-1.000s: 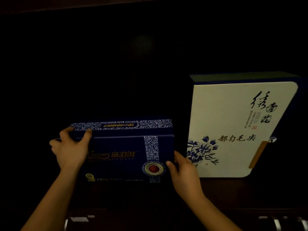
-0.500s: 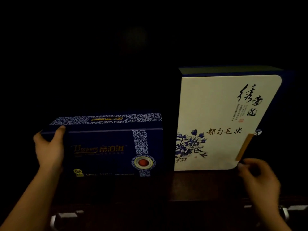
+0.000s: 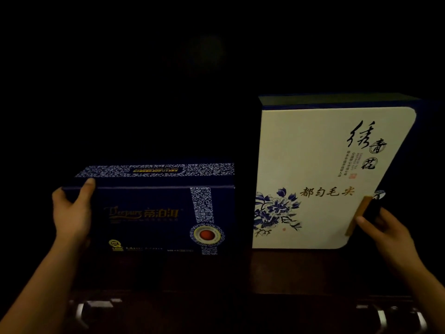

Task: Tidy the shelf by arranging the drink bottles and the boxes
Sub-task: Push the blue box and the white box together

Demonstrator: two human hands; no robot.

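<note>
Risk starts on the left: left hand (image 3: pixel 69 213) clamps the left end of the blue box (image 3: pixel 156 213), thumb over the top front edge, other fingers wrapped round the end & out of sight. Box lies on its long side on the shelf (image 3: pixel 277 268), held at one end only. A push from there could swing it askew or knock its right end into the white box (image 3: pixel 313 177), which stands upright just beside it w/ a narrow gap btwn. Right hand (image 3: pixel 385 232) pinches that box's lower right edge, thumb on the tan clasp (image 3: pixel 356 215), fingers curled round the dark side. Tall & held low, it could tip fwd, and a tug on the clasp may pop the flap open. Dim light hides shelf depth. No bottles in view.
</note>
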